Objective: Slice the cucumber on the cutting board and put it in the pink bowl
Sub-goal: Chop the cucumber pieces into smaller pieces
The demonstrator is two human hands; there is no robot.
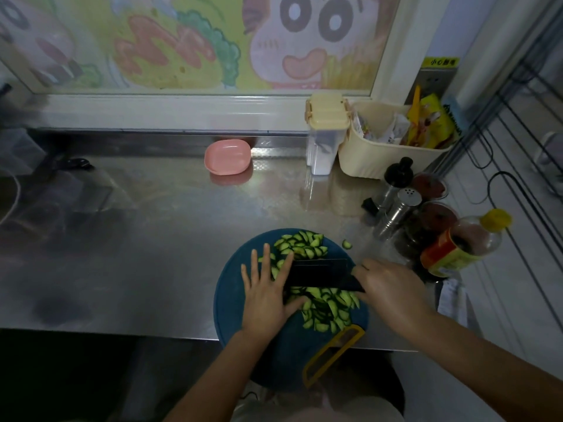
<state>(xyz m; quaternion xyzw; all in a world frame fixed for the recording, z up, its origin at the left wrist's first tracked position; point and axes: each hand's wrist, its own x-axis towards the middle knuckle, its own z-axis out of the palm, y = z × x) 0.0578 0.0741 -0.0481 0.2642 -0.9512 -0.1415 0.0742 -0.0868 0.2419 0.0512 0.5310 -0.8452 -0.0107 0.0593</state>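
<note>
Steel counter (137,254) holds a blue board (228,303) heaped with cucumber slices (326,309). Left hand (268,296) lies flat, fingers straight, beside the knife (320,274); right hand (390,287) grips its handle. Pink bowl (227,159) sits well behind the board.

Dark blue cutting board (228,300), green cucumber slices (329,309), black knife (320,274), pink bowl (227,158), shiny grey desk (137,239), yellow tool (323,352), cream basket (380,161), cartoon picture (213,41) in pink, green, yellow
</note>
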